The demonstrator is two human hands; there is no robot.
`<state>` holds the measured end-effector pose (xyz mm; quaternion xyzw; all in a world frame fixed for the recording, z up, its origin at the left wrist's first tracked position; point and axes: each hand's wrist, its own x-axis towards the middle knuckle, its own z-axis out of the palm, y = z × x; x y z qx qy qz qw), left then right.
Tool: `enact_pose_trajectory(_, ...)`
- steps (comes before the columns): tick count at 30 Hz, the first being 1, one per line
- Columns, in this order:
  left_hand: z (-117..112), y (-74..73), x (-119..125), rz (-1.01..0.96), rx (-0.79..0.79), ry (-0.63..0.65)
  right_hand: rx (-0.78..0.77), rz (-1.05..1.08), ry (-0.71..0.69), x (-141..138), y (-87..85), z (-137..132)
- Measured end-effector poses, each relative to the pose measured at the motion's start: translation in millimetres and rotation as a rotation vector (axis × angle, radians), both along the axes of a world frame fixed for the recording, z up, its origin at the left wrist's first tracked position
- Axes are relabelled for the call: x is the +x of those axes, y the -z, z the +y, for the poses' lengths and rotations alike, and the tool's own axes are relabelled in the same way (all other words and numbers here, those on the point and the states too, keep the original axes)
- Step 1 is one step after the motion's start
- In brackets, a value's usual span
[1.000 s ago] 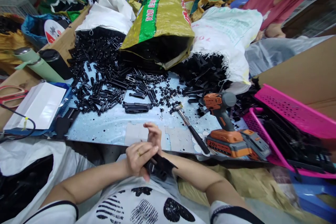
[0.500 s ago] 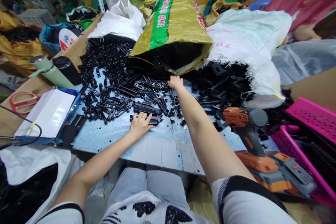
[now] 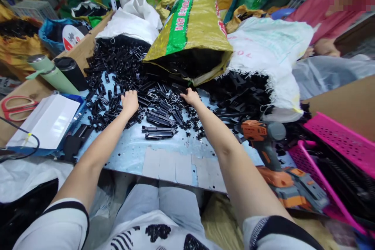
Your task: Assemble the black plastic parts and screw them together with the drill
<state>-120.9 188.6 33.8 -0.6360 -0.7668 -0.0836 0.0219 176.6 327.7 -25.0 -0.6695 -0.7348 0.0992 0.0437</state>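
My left hand (image 3: 129, 101) reaches into a heap of small black clip-like parts (image 3: 109, 115), its fingers curled down among them. What it grips, if anything, is hidden. Just below the mouth of the yellow-green woven sack (image 3: 202, 31), my right hand (image 3: 191, 96) pinches one end of a long black part (image 3: 178, 88). Several long black channel-shaped pieces (image 3: 159, 119) lie side by side between my hands. Closer to me, two more such pieces (image 3: 159, 132) rest together on the light blue tabletop (image 3: 125, 148).
White sacks (image 3: 134, 15) spill black parts at left and right. An orange cordless drill (image 3: 263, 144) stands right, beside a pink basket (image 3: 310, 164). Red scissors (image 3: 19, 107), a green bottle (image 3: 54, 76) and a black tumbler (image 3: 72, 72) are left. Another person's pink sleeve (image 3: 316, 9) shows at far right.
My left hand has left the two long pieces at the front and moved up and left into the small parts. My right hand has shifted slightly, with a long black part now showing at its fingers.
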Motion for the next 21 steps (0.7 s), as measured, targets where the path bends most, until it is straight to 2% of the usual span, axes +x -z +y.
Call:
enact_pose_trajectory(2, 0.6, -6.1, -3.1, -0.002, -0.046, -0.118, -0.044, 0.048, 0.065, -5.6, 0.0, 4.1)
enact_pose_trajectory(3, -3.9, -6.7, -4.4, -0.001, -0.085, -0.097, -0.063, 0.057, 0.065, -8.0, -0.4, 5.2)
enact_pose_trajectory(6, -28.8, 2.7, -3.6, 0.029, -0.215, 0.097, -0.014, 0.075, 0.038, -11.9, -4.4, -0.1)
enact_pose_trajectory(9, -51.1, 20.8, 3.3, 0.055, -0.236, 0.070, 0.092, 0.238, -0.013, -11.6, -14.2, -24.6)
enact_pose_trajectory(12, -64.1, 29.6, 7.9, 0.039, -0.142, -0.010, 0.056, 0.535, -0.139, -7.2, -27.9, -74.2)
enact_pose_trajectory(15, -87.1, 18.8, 7.3, -0.024, 0.009, 0.041, 0.024, 0.668, -0.396, 5.2, -39.4, -145.2)
enact_pose_trajectory(17, -116.3, 4.8, 8.4, -0.071, 0.063, 0.183, 0.010, 0.581, -0.645, 18.7, -42.5, -195.0)
enact_pose_trajectory(19, -151.9, -6.8, 15.6, -0.097, 0.048, 0.359, -0.006, 0.411, -0.845, 32.8, -40.5, -238.1)
enact_pose_trajectory(21, -183.6, -9.0, 30.3, -0.117, -0.013, 0.478, 0.017, 0.269, -0.904, 41.7, -33.6, -270.3)
